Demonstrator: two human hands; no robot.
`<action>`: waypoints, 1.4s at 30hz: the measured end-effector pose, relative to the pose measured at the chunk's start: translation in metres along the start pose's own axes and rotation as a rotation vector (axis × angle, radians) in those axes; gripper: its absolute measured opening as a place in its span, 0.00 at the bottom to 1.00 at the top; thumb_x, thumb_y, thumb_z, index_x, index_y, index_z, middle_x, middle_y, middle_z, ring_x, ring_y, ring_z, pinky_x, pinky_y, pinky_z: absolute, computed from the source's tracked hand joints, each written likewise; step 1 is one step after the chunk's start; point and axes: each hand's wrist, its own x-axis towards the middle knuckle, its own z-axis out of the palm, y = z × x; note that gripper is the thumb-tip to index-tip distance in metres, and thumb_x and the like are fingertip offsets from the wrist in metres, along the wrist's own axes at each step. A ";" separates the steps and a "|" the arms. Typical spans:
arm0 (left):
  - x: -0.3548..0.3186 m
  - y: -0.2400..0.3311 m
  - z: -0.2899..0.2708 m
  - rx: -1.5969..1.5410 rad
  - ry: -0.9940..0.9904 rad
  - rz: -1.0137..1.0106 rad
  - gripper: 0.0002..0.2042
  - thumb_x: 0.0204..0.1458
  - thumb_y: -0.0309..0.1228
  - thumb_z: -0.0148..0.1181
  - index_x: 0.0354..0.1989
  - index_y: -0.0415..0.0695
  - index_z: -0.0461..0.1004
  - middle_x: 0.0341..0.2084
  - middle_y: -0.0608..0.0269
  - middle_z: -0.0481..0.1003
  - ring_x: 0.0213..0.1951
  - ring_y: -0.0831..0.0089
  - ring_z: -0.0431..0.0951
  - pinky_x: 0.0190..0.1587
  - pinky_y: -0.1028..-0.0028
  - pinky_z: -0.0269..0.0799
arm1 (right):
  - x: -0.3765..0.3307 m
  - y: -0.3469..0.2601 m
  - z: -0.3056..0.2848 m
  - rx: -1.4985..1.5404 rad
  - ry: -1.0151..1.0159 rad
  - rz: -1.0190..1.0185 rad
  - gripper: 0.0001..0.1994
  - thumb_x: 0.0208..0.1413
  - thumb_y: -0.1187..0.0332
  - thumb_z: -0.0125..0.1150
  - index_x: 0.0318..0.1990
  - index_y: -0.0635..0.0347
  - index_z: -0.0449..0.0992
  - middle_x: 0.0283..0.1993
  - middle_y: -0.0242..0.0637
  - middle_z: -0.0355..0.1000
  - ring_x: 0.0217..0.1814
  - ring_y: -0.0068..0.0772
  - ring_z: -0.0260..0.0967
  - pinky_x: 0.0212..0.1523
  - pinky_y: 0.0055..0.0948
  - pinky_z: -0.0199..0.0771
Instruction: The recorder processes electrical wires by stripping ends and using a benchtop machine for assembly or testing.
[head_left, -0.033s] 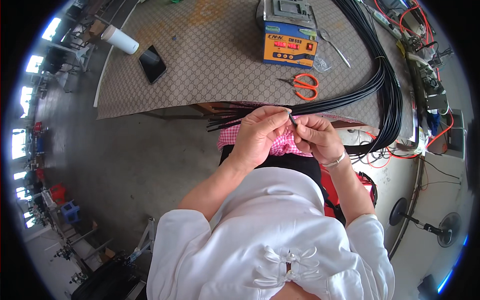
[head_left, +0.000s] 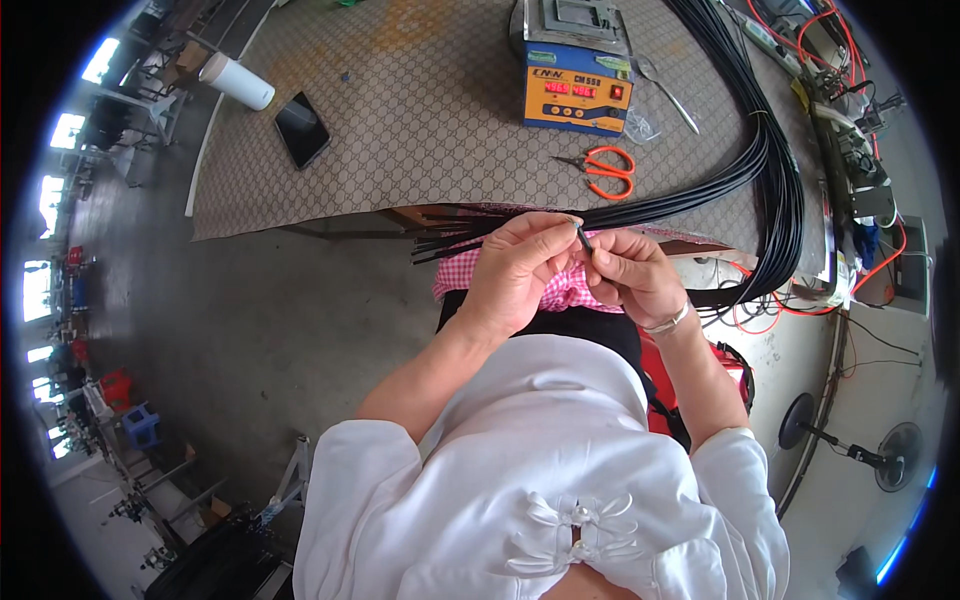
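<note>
Just in front of the table edge, my left hand and my right hand meet, both closed in a pinch. Between their fingertips is a short stretch of thin black cable, tilted, with a small light tip at the left fingers. How far it runs inside the right hand is hidden. Behind my hands passes a thick bundle of black cables, curving round the table's right side. Its loose cut ends stick out to the left of my left hand, above a pink checked cloth on my lap.
Orange-handled scissors lie on the patterned table cover. Behind them stands a blue and orange counter box with a lit display, beside a metal spoon. A phone and a white cup are at the left.
</note>
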 end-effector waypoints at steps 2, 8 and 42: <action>0.001 0.001 0.004 -0.090 -0.036 -0.073 0.05 0.50 0.24 0.52 0.35 0.40 0.72 0.26 0.66 0.73 0.26 0.81 0.68 0.34 0.79 0.67 | 0.001 -0.001 -0.003 0.046 -0.033 0.010 0.04 0.53 0.71 0.54 0.32 0.62 0.71 0.24 0.30 0.68 0.19 0.18 0.61 0.16 0.14 0.56; 0.001 -0.002 0.003 0.030 0.056 -0.073 0.06 0.49 0.23 0.53 0.35 0.37 0.71 0.27 0.63 0.73 0.28 0.80 0.71 0.34 0.81 0.68 | 0.002 0.000 -0.004 -0.112 0.069 -0.171 0.02 0.49 0.76 0.57 0.30 0.63 0.72 0.25 0.30 0.68 0.21 0.17 0.61 0.20 0.15 0.60; 0.009 0.001 0.000 -0.031 0.036 -0.111 0.09 0.53 0.33 0.50 0.30 0.42 0.72 0.24 0.64 0.73 0.29 0.76 0.71 0.37 0.76 0.68 | 0.004 0.008 0.001 -0.298 0.197 -0.379 0.03 0.46 0.81 0.58 0.29 0.64 0.72 0.28 0.29 0.70 0.26 0.14 0.62 0.28 0.15 0.64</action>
